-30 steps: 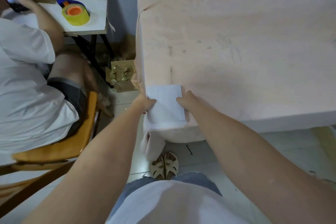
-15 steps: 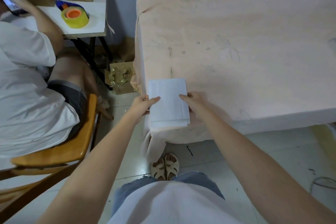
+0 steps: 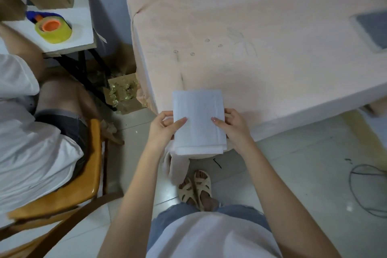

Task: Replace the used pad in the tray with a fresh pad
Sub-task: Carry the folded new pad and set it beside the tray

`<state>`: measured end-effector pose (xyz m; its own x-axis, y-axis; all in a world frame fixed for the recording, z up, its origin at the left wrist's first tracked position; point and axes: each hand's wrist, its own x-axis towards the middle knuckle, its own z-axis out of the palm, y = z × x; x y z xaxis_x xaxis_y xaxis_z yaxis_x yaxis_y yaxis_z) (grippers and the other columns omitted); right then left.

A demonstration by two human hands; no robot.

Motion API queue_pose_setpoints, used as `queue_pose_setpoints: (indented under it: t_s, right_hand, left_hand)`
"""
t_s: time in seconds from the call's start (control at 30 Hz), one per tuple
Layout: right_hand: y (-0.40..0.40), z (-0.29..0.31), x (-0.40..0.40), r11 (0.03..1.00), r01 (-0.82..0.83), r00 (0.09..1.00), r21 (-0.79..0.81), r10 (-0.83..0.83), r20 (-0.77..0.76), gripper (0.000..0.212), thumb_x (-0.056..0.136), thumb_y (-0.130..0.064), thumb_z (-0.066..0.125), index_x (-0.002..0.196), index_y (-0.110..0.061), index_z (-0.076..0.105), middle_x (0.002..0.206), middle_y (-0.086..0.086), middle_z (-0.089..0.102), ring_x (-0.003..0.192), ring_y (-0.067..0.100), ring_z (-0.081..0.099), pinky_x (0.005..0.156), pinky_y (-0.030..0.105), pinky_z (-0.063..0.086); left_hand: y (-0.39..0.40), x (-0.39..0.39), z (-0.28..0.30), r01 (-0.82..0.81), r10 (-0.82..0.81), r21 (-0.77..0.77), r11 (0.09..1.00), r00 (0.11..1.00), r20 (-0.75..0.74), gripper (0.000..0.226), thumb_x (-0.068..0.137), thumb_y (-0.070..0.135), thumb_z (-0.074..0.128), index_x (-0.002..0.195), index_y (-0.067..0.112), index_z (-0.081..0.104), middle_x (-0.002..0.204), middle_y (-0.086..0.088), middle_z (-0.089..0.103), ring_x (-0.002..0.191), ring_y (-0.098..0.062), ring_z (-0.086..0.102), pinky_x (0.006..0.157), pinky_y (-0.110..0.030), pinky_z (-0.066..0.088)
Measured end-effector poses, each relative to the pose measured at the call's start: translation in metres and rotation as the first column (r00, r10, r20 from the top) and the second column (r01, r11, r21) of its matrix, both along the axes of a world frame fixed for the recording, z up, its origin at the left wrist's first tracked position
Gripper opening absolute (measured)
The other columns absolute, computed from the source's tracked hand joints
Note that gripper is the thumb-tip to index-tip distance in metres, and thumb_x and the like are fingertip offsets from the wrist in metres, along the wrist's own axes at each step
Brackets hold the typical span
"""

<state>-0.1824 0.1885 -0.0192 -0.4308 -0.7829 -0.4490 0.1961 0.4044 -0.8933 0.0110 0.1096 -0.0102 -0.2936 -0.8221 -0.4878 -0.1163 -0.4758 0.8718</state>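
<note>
A folded white pad (image 3: 199,119) is held up over the near corner of the table covered in peach cloth (image 3: 261,37). My left hand (image 3: 163,128) grips the pad's left edge, thumb on top. At the right edge my right hand (image 3: 232,125) holds it the same way. A tray (image 3: 370,31) with a grey pad inside lies at the table's far right edge, cut off by the frame.
A seated person in white on an orange chair (image 3: 83,174) is close on the left. Behind them a small white table carries a yellow tape roll (image 3: 53,29) and cardboard boxes. A dark cable (image 3: 360,190) lies on the floor at right.
The pad has come off the table corner and now sits lifted toward me in both hands. The view has tilted down and the tray has come into view at right.
</note>
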Motion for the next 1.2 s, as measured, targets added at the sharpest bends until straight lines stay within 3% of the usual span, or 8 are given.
queue_pose_setpoints:
  t_s: [0.13, 0.3, 0.57, 0.77, 0.93, 1.1, 1.2]
  right_hand:
    - [0.024, 0.005, -0.019, 0.990, 0.136, 0.991, -0.028, -0.135, 0.023, 0.029, 0.079, -0.019, 0.075, 0.101, -0.022, 0.057, 0.102, -0.003, 0.068, 0.081, 0.005, 0.069, 0.059, 0.020, 0.054]
    - [0.049, 0.006, -0.049, 0.965, 0.260, 0.966, -0.043, -0.260, 0.001, 0.027, 0.080, -0.018, 0.074, 0.102, -0.018, 0.058, 0.106, 0.004, 0.068, 0.093, 0.017, 0.068, 0.074, 0.033, 0.056]
    - [0.092, 0.005, -0.122, 0.933, 0.356, 0.934, -0.051, -0.356, 0.004, 0.019, 0.084, -0.018, 0.071, 0.096, -0.028, 0.061, 0.101, -0.003, 0.070, 0.088, 0.010, 0.068, 0.069, 0.023, 0.056]
    - [0.130, 0.014, -0.205, 0.927, 0.371, 0.929, -0.052, -0.370, 0.021, 0.012, 0.087, -0.020, 0.067, 0.092, -0.031, 0.064, 0.084, -0.014, 0.072, 0.075, 0.002, 0.069, 0.057, 0.017, 0.052]
    - [0.162, 0.015, -0.264, 0.883, 0.465, 0.885, -0.060, -0.466, -0.001, 0.012, 0.088, -0.020, 0.066, 0.096, -0.028, 0.063, 0.091, -0.011, 0.070, 0.077, 0.002, 0.068, 0.063, 0.018, 0.052]
    - [0.192, 0.013, -0.305, 0.838, 0.543, 0.839, -0.055, -0.545, -0.011, 0.029, 0.087, -0.020, 0.066, 0.115, -0.012, 0.061, 0.107, 0.004, 0.069, 0.094, 0.018, 0.067, 0.078, 0.033, 0.054]
    - [0.204, 0.010, -0.325, 0.811, 0.584, 0.811, -0.045, -0.585, -0.006, 0.021, 0.088, -0.020, 0.066, 0.109, -0.017, 0.063, 0.104, 0.002, 0.070, 0.093, 0.017, 0.067, 0.073, 0.029, 0.055]
  left_hand:
    - [0.007, -0.027, 0.004, 0.030, -0.030, -0.013, 0.999, 0.999, -0.014, 0.025, 0.076, 0.018, 0.078, 0.096, 0.016, 0.062, 0.085, 0.003, 0.076, 0.076, -0.013, 0.072, 0.055, -0.025, 0.057]
    - [0.019, -0.074, 0.008, 0.100, -0.102, -0.026, 0.995, 0.994, -0.049, 0.024, 0.078, 0.015, 0.077, 0.097, 0.013, 0.062, 0.088, -0.001, 0.075, 0.076, -0.014, 0.072, 0.053, -0.023, 0.054]
    - [0.035, -0.166, 0.014, 0.248, -0.249, -0.025, 0.968, 0.968, -0.038, 0.022, 0.077, 0.011, 0.077, 0.092, 0.014, 0.061, 0.086, 0.000, 0.075, 0.074, -0.014, 0.072, 0.052, -0.023, 0.053]
    - [0.052, -0.261, 0.020, 0.369, -0.371, -0.053, 0.928, 0.928, -0.031, 0.025, 0.077, 0.012, 0.077, 0.097, 0.012, 0.062, 0.091, -0.002, 0.075, 0.076, -0.016, 0.072, 0.053, -0.023, 0.052]
    - [0.074, -0.336, 0.021, 0.446, -0.449, -0.075, 0.892, 0.893, -0.032, 0.024, 0.077, 0.010, 0.077, 0.096, 0.012, 0.063, 0.092, -0.006, 0.074, 0.077, -0.017, 0.072, 0.054, -0.025, 0.055]
    - [0.096, -0.392, 0.021, 0.505, -0.509, -0.097, 0.858, 0.860, -0.027, 0.023, 0.077, 0.009, 0.077, 0.095, 0.009, 0.063, 0.091, -0.009, 0.073, 0.076, -0.016, 0.072, 0.056, -0.025, 0.055]
    - [0.106, -0.420, 0.020, 0.542, -0.546, -0.095, 0.835, 0.838, -0.019, 0.022, 0.077, 0.009, 0.077, 0.094, 0.009, 0.062, 0.087, -0.006, 0.073, 0.073, -0.013, 0.072, 0.054, -0.022, 0.053]
